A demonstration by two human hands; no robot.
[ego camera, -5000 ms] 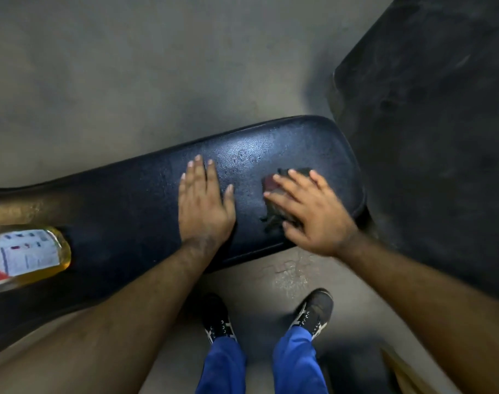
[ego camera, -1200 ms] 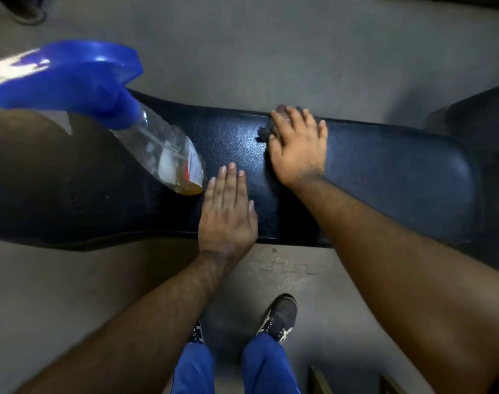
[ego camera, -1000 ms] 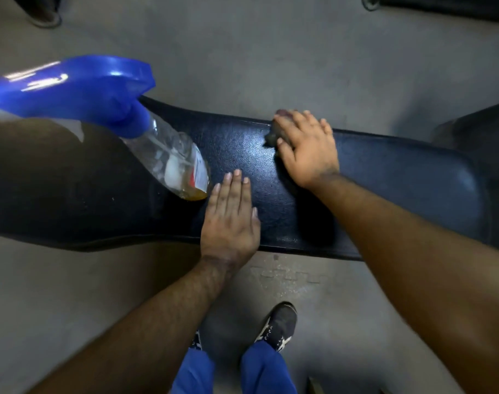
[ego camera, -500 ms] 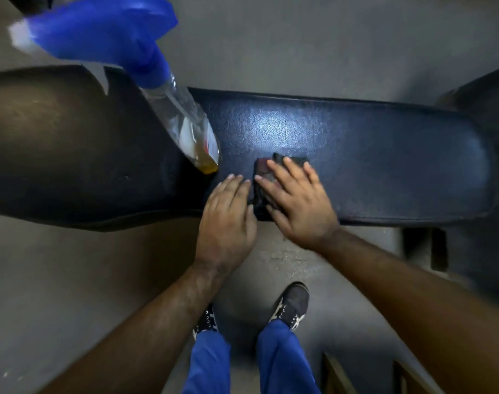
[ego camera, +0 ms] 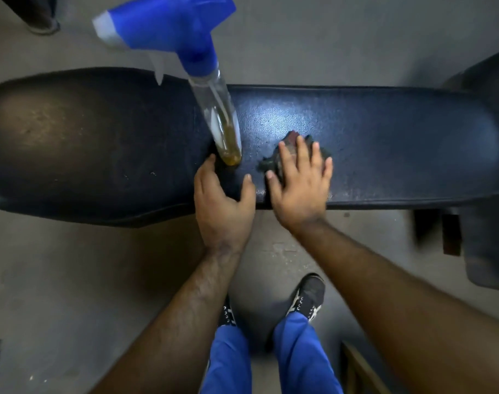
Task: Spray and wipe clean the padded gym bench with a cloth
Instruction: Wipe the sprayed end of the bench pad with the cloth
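Now cloth [ego camera: 292, 155] farther right, left hand [ego camera: 222, 206] splayed beside bottle [ego camera: 221, 120].

a dark padded bench [ego camera: 385, 143] on a grey floor [ego camera: 57, 280] carries a spray bottle [ego camera: 220, 120] and crumpled cloth [ego camera: 288, 143].

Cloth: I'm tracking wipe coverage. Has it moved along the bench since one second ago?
Yes. The cloth under the right hand moved from the bench's far edge toward the near edge.
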